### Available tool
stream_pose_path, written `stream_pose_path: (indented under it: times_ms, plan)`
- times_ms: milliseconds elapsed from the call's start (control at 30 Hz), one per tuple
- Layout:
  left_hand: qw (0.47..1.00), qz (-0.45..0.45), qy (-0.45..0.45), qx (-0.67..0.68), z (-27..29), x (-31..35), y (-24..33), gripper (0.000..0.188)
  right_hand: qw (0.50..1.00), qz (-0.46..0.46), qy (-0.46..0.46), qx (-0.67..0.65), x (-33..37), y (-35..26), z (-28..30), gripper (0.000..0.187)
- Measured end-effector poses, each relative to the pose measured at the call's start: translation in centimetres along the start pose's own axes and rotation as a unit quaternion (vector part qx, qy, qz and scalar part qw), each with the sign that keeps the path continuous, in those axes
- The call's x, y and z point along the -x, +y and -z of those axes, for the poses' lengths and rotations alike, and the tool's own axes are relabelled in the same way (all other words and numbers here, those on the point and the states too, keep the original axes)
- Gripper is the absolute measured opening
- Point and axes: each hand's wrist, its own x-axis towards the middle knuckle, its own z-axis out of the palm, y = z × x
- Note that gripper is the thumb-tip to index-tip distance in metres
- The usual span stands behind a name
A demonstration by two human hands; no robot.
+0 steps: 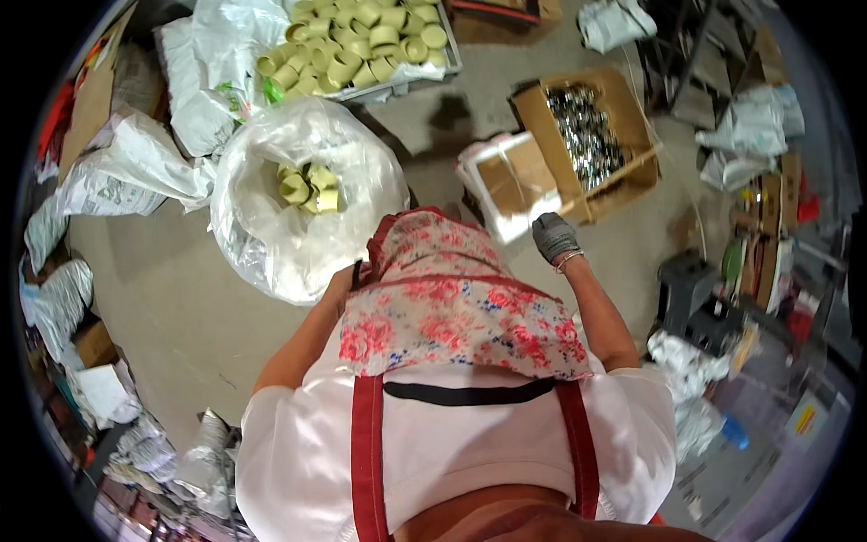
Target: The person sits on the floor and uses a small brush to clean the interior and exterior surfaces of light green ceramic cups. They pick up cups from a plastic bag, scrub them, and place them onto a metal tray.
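My right hand (553,237), in a grey glove with a bracelet at the wrist, is raised beside a flat cardboard piece in white wrap (508,183). Its fingers curl away from me, so whether it holds anything is hidden. Just beyond it an open cardboard box (632,185) holds several shiny metal parts (585,135). My left forearm (302,339) reaches toward a large clear plastic bag (271,226) with a few yellow-green rings (309,188) inside. The left hand itself is hidden behind my floral apron (452,303).
A tray of several yellow-green rings (361,45) lies at the top, next to white sacks (208,81). More sacks (117,172) and crumpled bags lie at the left. Boxes, white bags and a dark stool (686,289) crowd the right side on the concrete floor.
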Motion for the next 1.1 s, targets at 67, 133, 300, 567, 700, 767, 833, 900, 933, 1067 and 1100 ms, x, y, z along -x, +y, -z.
stream_pose_path:
  times_ms: [67,133,300,567,700,767,833,900,933,1067,1100]
  plan:
    - [0.997,0.019,0.006,0.069,-0.6,-0.3,2.9,0.023,0.996,0.065,-0.042,0.034,-5.6,-1.8,2.7,0.024]
    - [0.991,0.012,0.058,0.120,-2.3,0.4,6.4,0.022,0.973,0.188,-0.077,0.108,-10.4,-4.0,4.7,0.023]
    - [0.994,-0.057,0.074,0.061,-4.5,-3.0,12.9,0.025,0.954,0.127,-0.268,0.047,-18.2,-9.9,5.0,0.043]
    - [0.989,-0.126,0.049,0.063,-8.5,-10.6,18.5,0.031,0.894,0.277,-0.335,0.106,-27.1,-14.1,9.3,0.035]
    - [0.986,-0.127,0.075,0.072,-9.5,-11.4,19.6,0.031,0.880,0.305,-0.341,0.129,-35.1,-13.3,6.6,0.032]
    - [0.977,-0.169,0.128,0.029,-9.4,-15.2,16.1,0.032,0.858,0.336,-0.347,0.174,-39.0,-13.4,5.1,0.032]
    - [0.970,-0.170,0.171,0.021,-10.5,-17.5,14.9,0.034,0.837,0.354,-0.368,0.197,-42.7,-14.6,4.2,0.033]
    - [0.966,-0.172,0.193,-0.007,-12.0,-19.7,14.6,0.032,0.813,0.394,-0.388,0.180,-46.3,-14.7,1.9,0.032]
    - [0.961,-0.181,0.202,-0.061,-13.1,-19.9,15.7,0.031,0.803,0.411,-0.397,0.168,-48.1,-14.6,0.5,0.032]
    - [0.930,-0.213,0.144,-0.263,-16.0,-27.7,18.4,0.031,0.741,0.465,-0.428,0.228,-53.4,-11.4,-8.2,0.022]
    - [0.953,-0.158,0.053,-0.255,-15.8,-31.4,17.1,0.031,0.703,0.498,-0.435,0.261,-54.3,-10.5,-10.7,0.021]
